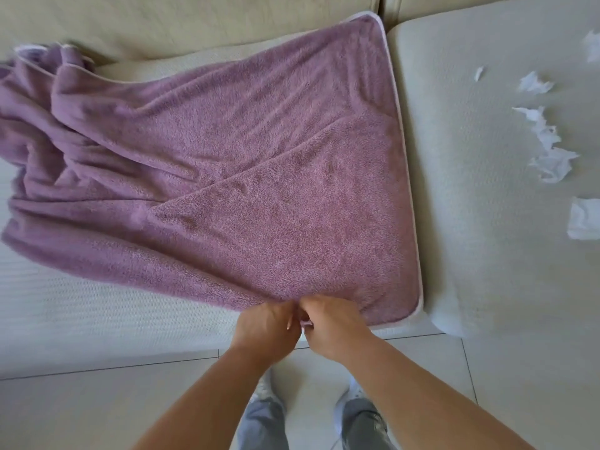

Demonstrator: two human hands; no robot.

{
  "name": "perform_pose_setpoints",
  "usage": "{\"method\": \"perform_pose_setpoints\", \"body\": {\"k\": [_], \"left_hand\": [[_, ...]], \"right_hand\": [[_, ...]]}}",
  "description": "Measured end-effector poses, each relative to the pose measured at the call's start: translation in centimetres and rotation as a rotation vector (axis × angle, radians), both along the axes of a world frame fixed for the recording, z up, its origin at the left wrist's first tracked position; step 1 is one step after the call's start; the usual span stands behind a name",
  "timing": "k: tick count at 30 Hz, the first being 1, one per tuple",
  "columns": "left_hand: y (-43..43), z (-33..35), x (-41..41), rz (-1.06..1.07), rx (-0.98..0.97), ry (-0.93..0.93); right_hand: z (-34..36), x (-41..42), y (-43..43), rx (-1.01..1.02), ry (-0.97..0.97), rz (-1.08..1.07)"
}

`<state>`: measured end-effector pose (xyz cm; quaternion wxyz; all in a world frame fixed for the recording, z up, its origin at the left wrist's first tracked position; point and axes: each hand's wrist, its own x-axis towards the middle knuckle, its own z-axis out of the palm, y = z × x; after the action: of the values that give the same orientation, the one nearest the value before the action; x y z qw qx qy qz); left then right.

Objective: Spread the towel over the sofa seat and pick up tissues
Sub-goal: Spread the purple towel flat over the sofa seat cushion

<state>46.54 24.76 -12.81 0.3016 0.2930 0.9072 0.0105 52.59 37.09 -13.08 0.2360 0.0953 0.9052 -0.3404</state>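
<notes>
A purple towel [246,164] lies partly spread on the cream sofa seat [81,306], flat along its right side and bunched in folds at the left. My left hand [264,332] and my right hand [334,326] pinch the towel's near edge side by side at the seat's front. Several torn white tissues [548,151] lie scattered on the neighbouring seat cushion [470,190] to the right; one folded tissue piece [584,219] sits near the frame's right edge.
The sofa backrest [194,24] runs along the top. Pale floor tiles [97,410] lie below the seat's front edge, with my legs and shoes [360,401] standing on them.
</notes>
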Motion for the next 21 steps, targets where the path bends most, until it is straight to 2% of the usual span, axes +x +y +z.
{"method": "perform_pose_setpoints", "body": {"k": [4,7,11,13,17,19,21], "left_hand": [[-4.8,-0.3,-2.3,-0.060,0.210,0.090],[-8.5,-0.8,-3.9,-0.157,0.248,0.236],[-13.0,-0.9,-8.0,-0.090,0.128,0.293],[-14.7,-1.0,-10.6,-0.110,0.036,0.275],[-14.6,-1.2,-14.6,-0.161,0.006,0.176],[-13.8,-1.1,-15.8,-0.166,-0.001,0.193],[-13.3,-0.8,-16.1,-0.150,0.020,0.224]], "right_hand": [[0.1,-1.9,-3.5,-0.026,0.035,-0.036],[0.2,-3.7,-6.7,0.006,0.163,-0.099],[-0.3,-7.3,-11.0,0.099,0.275,-0.050],[-0.8,-9.2,-12.4,0.187,0.259,-0.047],[-1.3,-11.4,-12.6,0.355,0.175,-0.042],[-1.0,-12.1,-12.4,0.357,0.147,-0.060],[-0.3,-12.7,-12.2,0.245,0.099,-0.204]]}}
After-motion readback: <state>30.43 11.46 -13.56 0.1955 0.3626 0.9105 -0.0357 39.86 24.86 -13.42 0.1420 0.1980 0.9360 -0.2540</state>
